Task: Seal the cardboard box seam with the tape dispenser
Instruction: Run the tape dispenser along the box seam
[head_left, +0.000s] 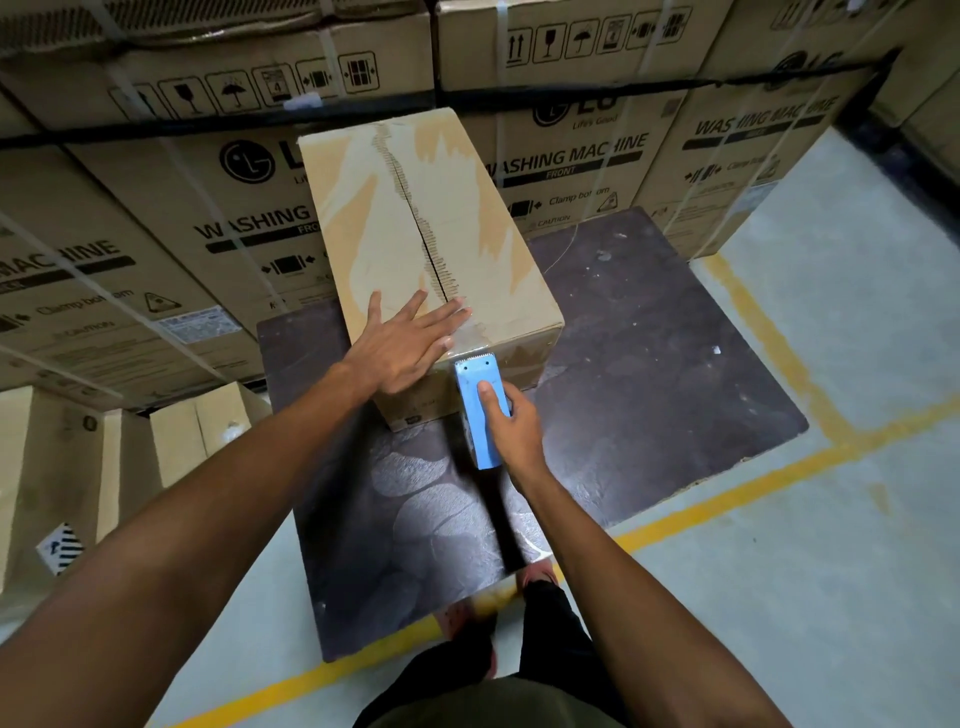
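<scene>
A long brown cardboard box (467, 218) lies on a dark board, its closed top flaps meeting in a ragged seam (415, 213) that runs away from me. My left hand (410, 340) lies flat on the box's near top edge, fingers spread, with the fingertips on a strip of clear tape at the seam's near end. My right hand (511, 431) grips a blue tape dispenser (480, 400) held against the box's near face, its toothed blade just under the top edge.
The dark board (649, 364) rests on a grey floor with yellow lines (769, 343). Large washing machine cartons (597, 150) are stacked close behind the box and to the left. Smaller cartons (197, 436) stand at left. My feet are at the board's near edge.
</scene>
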